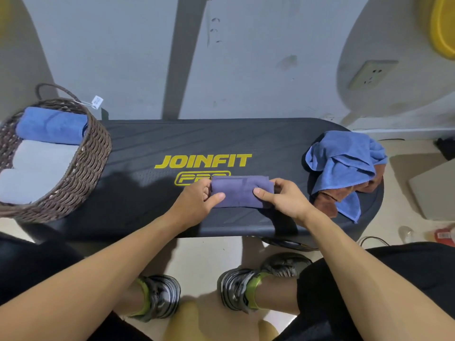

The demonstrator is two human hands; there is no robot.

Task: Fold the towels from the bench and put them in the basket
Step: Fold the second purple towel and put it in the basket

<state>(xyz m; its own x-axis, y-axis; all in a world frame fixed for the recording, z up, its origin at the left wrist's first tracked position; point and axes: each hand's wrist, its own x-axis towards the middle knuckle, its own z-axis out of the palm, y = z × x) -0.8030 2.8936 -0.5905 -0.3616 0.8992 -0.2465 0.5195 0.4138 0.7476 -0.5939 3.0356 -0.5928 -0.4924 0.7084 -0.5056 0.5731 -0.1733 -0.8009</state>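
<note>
A small purple towel (240, 191), folded into a compact rectangle, lies on the black bench (147, 143) near its front edge. My left hand (197, 201) grips its left end, thumb on top. My right hand (283, 195) grips the right end the same way. At the bench's right end a blue towel (344, 163) lies crumpled over a brown towel (327, 200). A woven brown basket (91, 153) stands on the bench's left end, holding a rolled blue towel (51, 125) and two grey ones (41, 156).
The bench stands against a grey wall with a power socket (371, 73) at the right. My feet in grey shoes (157, 296) are on the floor below the bench's front edge. A cable (290, 243) and small items lie on the floor at the right.
</note>
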